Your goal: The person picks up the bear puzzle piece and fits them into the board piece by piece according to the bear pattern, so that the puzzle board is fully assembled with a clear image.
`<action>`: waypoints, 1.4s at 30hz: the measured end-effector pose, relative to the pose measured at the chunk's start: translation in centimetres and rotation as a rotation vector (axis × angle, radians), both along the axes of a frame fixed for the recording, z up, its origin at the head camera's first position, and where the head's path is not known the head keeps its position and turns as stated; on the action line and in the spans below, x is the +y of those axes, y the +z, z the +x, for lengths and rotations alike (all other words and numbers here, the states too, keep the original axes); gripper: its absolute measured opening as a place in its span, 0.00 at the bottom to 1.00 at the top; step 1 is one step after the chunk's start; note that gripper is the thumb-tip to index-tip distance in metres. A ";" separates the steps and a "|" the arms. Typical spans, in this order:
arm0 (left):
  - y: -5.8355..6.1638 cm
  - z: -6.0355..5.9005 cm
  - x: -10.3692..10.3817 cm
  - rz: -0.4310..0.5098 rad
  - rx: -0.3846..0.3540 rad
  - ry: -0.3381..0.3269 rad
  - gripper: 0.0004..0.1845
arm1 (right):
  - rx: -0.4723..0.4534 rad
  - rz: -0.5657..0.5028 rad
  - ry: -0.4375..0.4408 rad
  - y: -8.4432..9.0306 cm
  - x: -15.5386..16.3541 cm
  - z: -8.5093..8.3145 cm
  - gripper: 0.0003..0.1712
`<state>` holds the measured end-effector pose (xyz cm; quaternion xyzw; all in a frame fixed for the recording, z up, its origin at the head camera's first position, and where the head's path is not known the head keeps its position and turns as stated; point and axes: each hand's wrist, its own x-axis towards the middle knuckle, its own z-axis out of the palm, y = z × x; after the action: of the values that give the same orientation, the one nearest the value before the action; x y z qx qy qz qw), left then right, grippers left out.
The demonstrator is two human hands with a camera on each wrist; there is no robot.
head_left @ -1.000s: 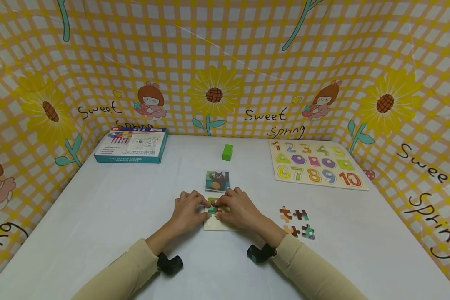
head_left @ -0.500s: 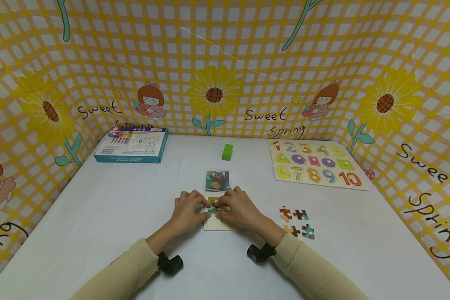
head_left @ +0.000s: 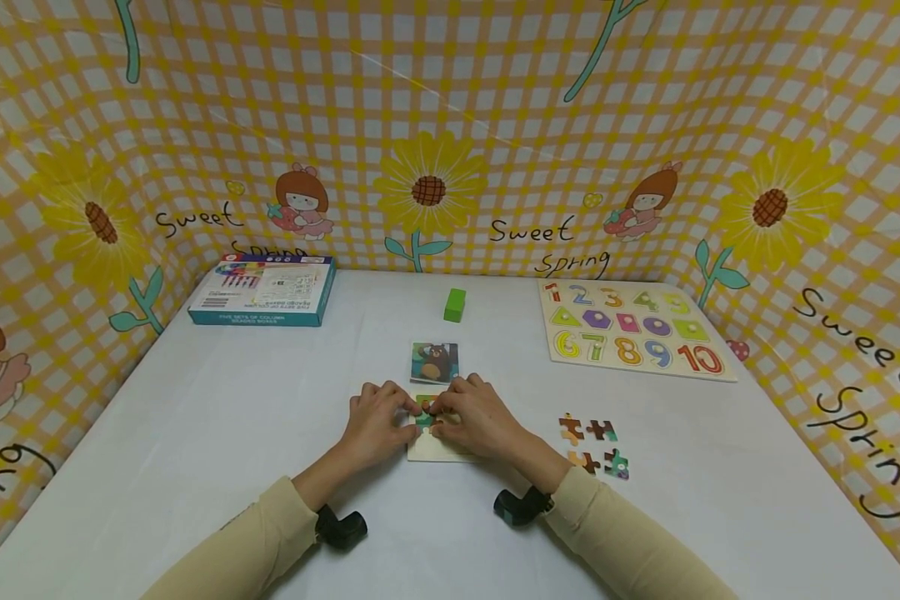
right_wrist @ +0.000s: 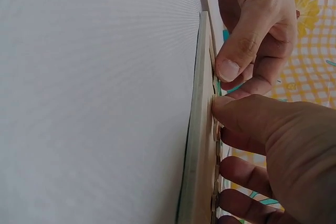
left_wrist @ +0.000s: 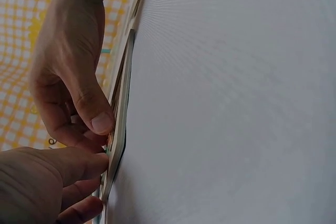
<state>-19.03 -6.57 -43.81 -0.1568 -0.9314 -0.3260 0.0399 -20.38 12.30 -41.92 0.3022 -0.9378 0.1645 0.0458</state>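
Both hands were bunched together at the middle of the white table [head_left: 195, 433], right over a small pale wooden puzzle tray [head_left: 429, 452]. Left hand [head_left: 375, 421] and right hand [head_left: 476, 419] had their fingertips meeting on a green jigsaw piece [head_left: 424, 419], fingers curled and pinching/pressing it down onto the tray. The piece looked mostly green w/ a bit of teal, and most of it was hidden under the fingers. From the wrist views the tray was a thin flat board [right_wrist: 197, 145] seen edge-on, w/ thumbs pressed against its top face.

Just behind the tray lay a square bear picture card [head_left: 435, 362], and further back a green block [head_left: 455, 304]. Four loose pieces [head_left: 594, 447], brown and teal, sat to the right of the hands. A number puzzle board [head_left: 630, 337] was at the far right, a blue box [head_left: 264, 290] at the far left.
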 end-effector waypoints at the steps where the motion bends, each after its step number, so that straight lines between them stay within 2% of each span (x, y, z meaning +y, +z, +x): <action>1: 0.0 0.0 0.0 -0.001 0.002 0.000 0.08 | 0.001 0.002 -0.002 0.0 0.0 0.0 0.12; 18: 0.1 -0.1 0.0 0.016 -0.026 0.005 0.07 | -0.005 -0.001 -0.015 0.0 0.0 0.1 0.12; 27: -0.1 -0.1 0.0 0.027 -0.037 0.009 0.07 | -0.101 -0.051 -0.052 1.0 0.8 0.2 0.12; 33: -0.1 0.0 0.0 0.032 -0.032 0.005 0.07 | -0.120 -0.077 -0.096 1.9 2.9 0.5 0.12; 42: -0.2 -0.1 0.1 0.039 -0.030 0.009 0.07 | -0.152 -0.108 -0.189 2.7 7.7 1.5 0.15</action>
<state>-19.11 -6.51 -44.04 -0.1470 -0.9261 -0.3462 0.0306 -18.92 19.98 -39.20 0.1961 -0.9527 0.2321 0.0063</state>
